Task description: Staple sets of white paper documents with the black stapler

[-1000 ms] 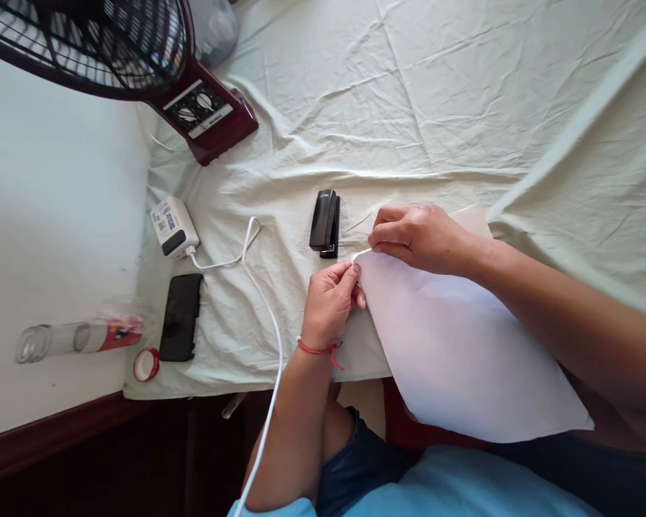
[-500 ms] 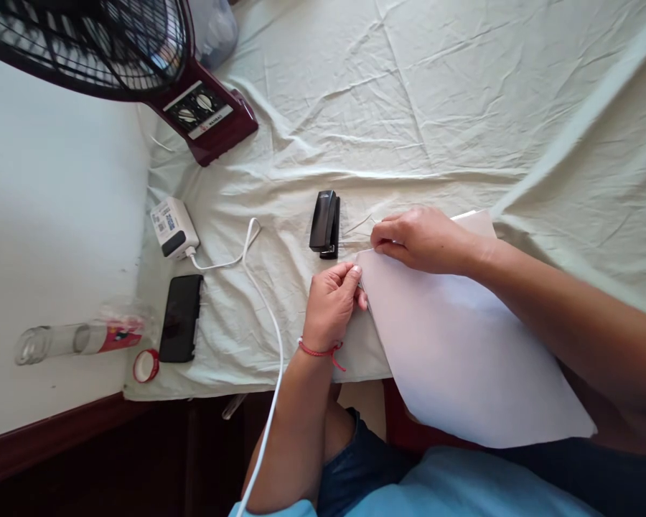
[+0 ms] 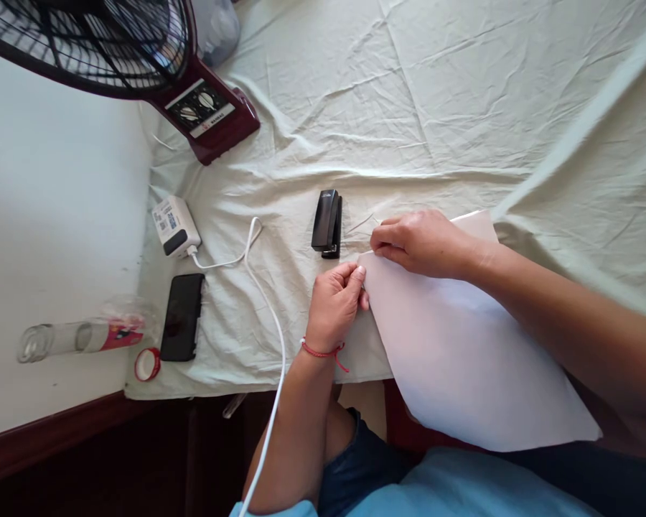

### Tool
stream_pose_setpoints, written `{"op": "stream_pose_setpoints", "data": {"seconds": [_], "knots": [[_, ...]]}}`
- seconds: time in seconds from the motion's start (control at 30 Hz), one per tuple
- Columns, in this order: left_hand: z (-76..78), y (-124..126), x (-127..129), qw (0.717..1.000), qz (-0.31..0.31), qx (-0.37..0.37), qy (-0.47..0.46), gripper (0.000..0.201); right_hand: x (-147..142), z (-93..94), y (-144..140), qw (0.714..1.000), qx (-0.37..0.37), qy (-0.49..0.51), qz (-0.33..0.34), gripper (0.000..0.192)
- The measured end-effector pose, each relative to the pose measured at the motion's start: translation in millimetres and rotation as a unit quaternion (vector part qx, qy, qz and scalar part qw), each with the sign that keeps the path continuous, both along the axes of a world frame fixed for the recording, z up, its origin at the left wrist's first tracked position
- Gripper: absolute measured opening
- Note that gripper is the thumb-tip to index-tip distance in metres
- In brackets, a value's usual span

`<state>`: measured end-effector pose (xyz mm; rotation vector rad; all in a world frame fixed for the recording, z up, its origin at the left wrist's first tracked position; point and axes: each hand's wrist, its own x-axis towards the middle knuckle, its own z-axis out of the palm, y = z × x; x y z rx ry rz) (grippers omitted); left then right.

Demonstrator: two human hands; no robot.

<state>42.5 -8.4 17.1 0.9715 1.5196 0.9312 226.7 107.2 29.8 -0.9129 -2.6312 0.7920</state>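
Note:
White paper sheets lie partly on the cloth and hang over the table's front edge above my lap. My left hand is closed, with thumb and fingers pinching the sheets at their left corner. At the upper edge, my right hand has its fingers bent together on the paper; its fingertips are partly hidden. Behind the right wrist shows another pale corner of paper. Just beyond my left hand, a black stapler rests on the cloth, touched by neither hand.
A fan stands at the back left. On the left are a white charger box with a white cable, a black phone, a red tape roll and a glass bottle. Pale wrinkled cloth covers the table.

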Motion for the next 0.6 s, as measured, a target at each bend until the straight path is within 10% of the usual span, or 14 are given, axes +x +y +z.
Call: {"op": "stream_pose_setpoints", "data": {"seconds": [0.6], "knots": [[4.1, -2, 2, 0.998, -0.014, 0.014, 0.057, 0.032, -22, -9.3, -14, 0.991, 0.092, -0.061, 0.07, 0.023]]}}
